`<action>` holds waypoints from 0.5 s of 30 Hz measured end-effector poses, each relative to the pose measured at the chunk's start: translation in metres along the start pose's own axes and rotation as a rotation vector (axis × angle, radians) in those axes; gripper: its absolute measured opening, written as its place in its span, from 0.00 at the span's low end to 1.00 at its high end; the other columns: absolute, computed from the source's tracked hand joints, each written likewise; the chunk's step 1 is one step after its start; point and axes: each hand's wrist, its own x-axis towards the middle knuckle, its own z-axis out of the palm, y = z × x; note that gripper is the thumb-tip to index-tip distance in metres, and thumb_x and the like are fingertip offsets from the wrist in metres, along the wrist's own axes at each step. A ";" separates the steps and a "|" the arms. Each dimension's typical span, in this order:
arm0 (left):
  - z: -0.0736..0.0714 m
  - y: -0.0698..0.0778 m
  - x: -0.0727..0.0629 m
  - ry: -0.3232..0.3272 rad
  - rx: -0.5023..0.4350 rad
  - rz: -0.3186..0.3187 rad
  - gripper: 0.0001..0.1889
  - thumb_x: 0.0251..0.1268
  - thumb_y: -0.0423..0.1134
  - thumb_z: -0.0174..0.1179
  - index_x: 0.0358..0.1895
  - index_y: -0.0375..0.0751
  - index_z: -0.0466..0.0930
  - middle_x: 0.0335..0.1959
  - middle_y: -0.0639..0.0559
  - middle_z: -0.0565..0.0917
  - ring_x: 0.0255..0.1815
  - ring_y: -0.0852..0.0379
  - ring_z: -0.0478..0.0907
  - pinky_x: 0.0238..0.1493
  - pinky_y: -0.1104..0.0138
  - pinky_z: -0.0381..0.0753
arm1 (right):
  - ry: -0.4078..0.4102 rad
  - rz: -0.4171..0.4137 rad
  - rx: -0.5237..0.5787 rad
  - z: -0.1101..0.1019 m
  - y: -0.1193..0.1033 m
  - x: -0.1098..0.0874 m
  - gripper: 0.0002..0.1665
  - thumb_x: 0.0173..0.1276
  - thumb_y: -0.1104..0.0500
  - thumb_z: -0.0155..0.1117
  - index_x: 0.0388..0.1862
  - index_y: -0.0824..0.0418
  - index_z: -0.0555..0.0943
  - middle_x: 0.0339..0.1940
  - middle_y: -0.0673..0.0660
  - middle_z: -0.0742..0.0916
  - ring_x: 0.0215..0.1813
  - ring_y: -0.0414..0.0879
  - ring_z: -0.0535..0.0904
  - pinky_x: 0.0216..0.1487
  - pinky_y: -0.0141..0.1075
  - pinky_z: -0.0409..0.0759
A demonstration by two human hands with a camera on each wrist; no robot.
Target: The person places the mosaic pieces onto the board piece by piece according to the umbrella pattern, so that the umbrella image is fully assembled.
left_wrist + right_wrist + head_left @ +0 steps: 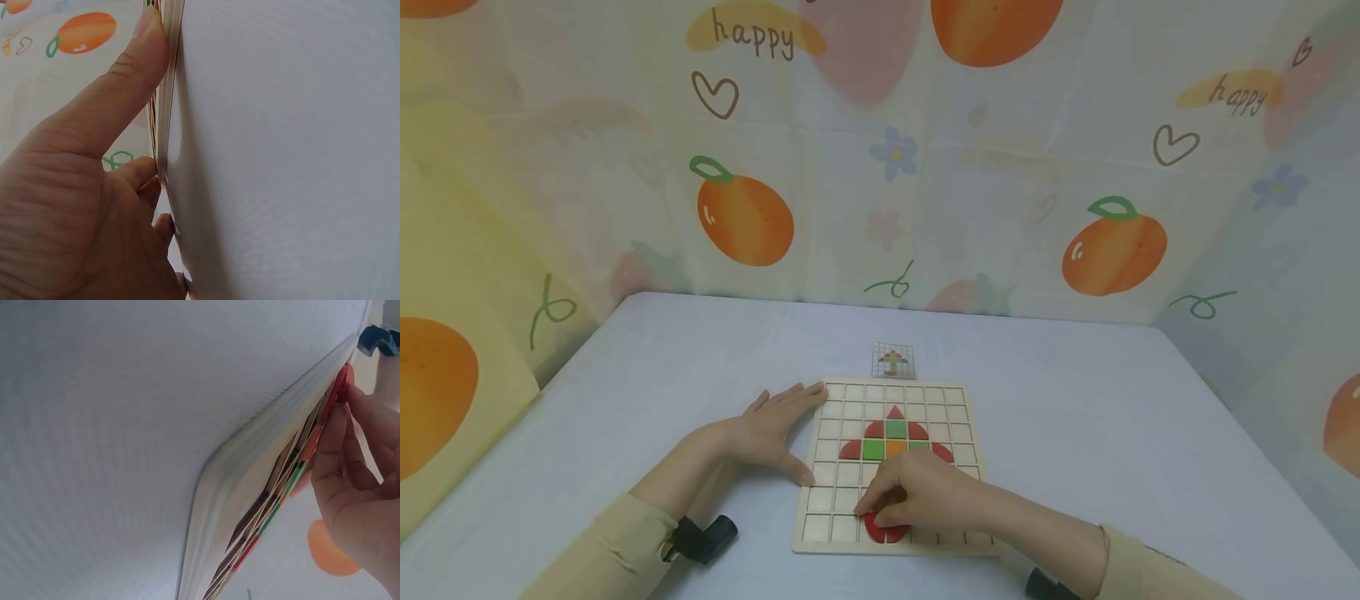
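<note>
A square wooden grid board (pixel 838 500) lies on the table, with red, green and orange pieces set in its cells. My left hand (pixel 767 433) is spread along the board's left edge, thumb near and fingertips farther up. In the left wrist view its thumb (pixel 140 62) touches the board's side. Over the board's lower middle, my right hand (pixel 925 492) pinches a red piece with a rounded edge (pixel 344 384) between thumb and fingers. Beside it in the head view shows another red rounded piece (pixel 897 533). The right hand covers some cells and part of a green piece (pixel 917 446).
A small card (pixel 892 360) with a gridded picture of a similar coloured figure lies just beyond the board. The white table (pixel 1075 400) meets a fruit-patterned cloth (pixel 985 192) at the back. Black devices (pixel 703 540) are worn on both wrists.
</note>
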 end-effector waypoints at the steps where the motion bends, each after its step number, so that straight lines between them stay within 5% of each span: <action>1: 0.000 0.000 0.000 -0.001 0.001 0.000 0.61 0.42 0.60 0.76 0.79 0.42 0.50 0.83 0.46 0.50 0.83 0.36 0.43 0.76 0.31 0.37 | 0.001 -0.002 -0.001 0.000 0.000 0.000 0.12 0.64 0.61 0.70 0.44 0.47 0.90 0.38 0.37 0.89 0.38 0.25 0.77 0.43 0.21 0.79; 15: 0.003 -0.005 0.002 -0.001 -0.004 0.015 0.62 0.41 0.61 0.75 0.79 0.43 0.50 0.83 0.47 0.50 0.83 0.37 0.43 0.76 0.31 0.36 | 0.036 -0.017 0.022 -0.003 0.000 -0.002 0.08 0.63 0.60 0.71 0.40 0.48 0.89 0.36 0.38 0.88 0.37 0.26 0.79 0.44 0.21 0.80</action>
